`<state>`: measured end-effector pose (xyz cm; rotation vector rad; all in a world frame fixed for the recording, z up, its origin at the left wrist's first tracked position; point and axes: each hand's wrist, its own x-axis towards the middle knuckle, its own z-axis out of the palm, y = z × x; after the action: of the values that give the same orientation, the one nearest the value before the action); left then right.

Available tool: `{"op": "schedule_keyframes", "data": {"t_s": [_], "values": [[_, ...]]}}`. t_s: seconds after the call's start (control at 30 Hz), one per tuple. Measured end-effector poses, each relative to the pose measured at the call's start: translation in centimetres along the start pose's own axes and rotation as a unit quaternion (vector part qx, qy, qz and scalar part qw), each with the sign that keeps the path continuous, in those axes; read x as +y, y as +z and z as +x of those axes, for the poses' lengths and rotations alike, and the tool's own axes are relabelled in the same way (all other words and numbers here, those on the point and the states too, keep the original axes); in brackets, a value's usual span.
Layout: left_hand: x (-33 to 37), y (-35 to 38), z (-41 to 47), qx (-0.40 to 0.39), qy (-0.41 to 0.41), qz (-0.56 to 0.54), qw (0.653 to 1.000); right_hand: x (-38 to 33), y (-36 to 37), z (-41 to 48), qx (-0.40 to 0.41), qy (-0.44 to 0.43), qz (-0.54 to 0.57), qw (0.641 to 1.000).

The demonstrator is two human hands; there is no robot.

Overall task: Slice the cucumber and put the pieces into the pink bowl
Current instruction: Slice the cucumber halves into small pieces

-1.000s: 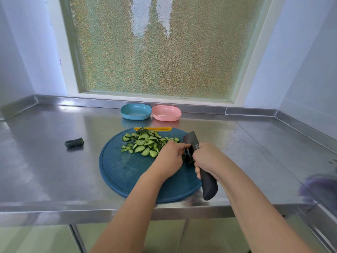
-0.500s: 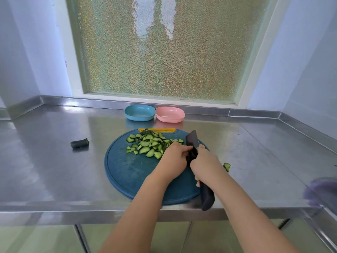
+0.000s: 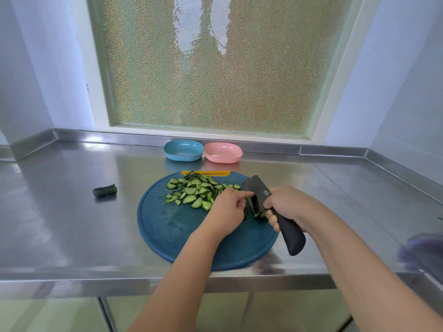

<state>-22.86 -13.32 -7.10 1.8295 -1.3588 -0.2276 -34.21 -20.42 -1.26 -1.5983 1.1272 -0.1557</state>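
A dark green cucumber stub (image 3: 104,190) lies alone on the steel tabletop (image 3: 60,212), well to the left of a round blue cutting board (image 3: 172,231). A loose pile of cucumber slices (image 3: 194,193) covers the far part of the board, next to its yellow handle slot. Beyond the board, against the back edge under the frosted window (image 3: 215,68), a blue bowl (image 3: 183,150) and the pink bowl (image 3: 223,152) sit side by side and almost touch, the pink one on the right. No cucumber shows in either bowl. The left hand (image 3: 227,213) rests on the board just right of the pile with its fingers curled down and its index finger laid against the flat of the blade. A sliver of dark green shows under it, but I cannot tell whether its grip has closed on anything. The knife (image 3: 257,194) is black, with its blade tilted away from the person and a small cucumber piece (image 3: 261,213) at its lower edge. The right hand (image 3: 287,204) has its grip wrapped tightly round the handle, whose butt sticks out toward the near edge of the tabletop.
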Motion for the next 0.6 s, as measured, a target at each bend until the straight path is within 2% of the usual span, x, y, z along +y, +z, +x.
{"op": "schedule_keyframes", "data": {"t_s": [0.2,0.43,0.6], "values": [[0.3,-0.1,-0.2,-0.005,-0.003,0.001,1.0,0.6,1.5,0.3,0.037,-0.04,-0.055,0.997],[-0.1,0.0,0.0,-0.007,-0.005,0.013,1.0,0.1,0.8,-0.3,0.018,-0.021,-0.011,1.0],[-0.4,0.3,0.3,-0.008,-0.008,0.029,1.0,0.1,1.6,-0.4,0.039,-0.025,-0.057,0.997]]}}
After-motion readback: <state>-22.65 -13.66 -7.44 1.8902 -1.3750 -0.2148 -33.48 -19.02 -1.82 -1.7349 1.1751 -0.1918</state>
